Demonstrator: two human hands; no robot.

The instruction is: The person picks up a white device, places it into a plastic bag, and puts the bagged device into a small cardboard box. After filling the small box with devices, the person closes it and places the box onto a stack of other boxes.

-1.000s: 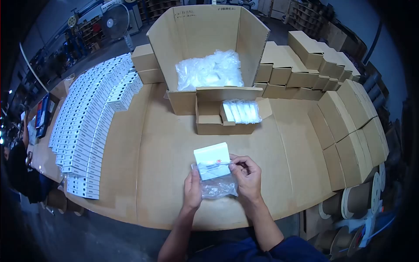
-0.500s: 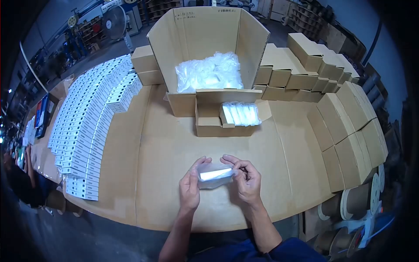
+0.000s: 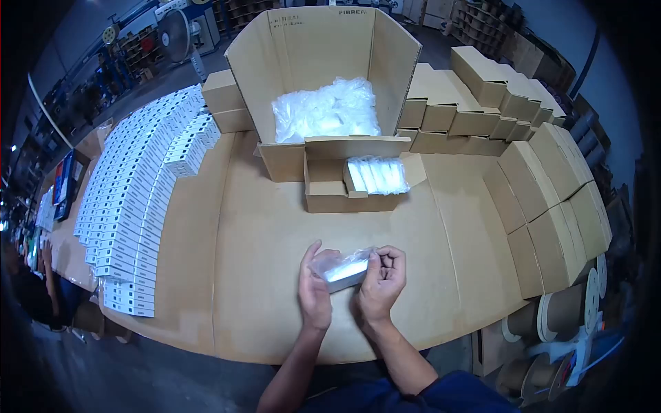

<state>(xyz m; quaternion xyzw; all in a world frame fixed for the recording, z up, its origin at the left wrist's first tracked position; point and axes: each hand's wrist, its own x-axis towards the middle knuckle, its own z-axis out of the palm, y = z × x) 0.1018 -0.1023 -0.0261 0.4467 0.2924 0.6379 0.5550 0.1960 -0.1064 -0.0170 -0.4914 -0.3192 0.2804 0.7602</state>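
Note:
A small white box in a clear plastic bag (image 3: 346, 270) is held above the cardboard-covered table. My right hand (image 3: 383, 281) pinches the bag's upper right corner between thumb and curled fingers. My left hand (image 3: 316, 288) is beside the bag's left end, its fingers apart and pointing up, with the bag resting against it. Beyond the hands, a small open carton (image 3: 351, 204) holds several bagged white boxes (image 3: 377, 176) in its right part. Behind it, a large open carton (image 3: 323, 48) contains a heap of clear plastic bags (image 3: 327, 110).
Rows of stacked white boxes (image 3: 127, 199) stand on the left. Closed brown cartons (image 3: 458, 110) are piled at the back right, and more cartons (image 3: 551, 220) stand along the right edge. Cable spools (image 3: 564, 313) are at the lower right. A person (image 3: 41, 282) is at the far left.
The bagged box has tilted, its right end now higher. My left hand has opened and turned beside it, while my right hand has moved slightly left and up. The view has shifted slightly.

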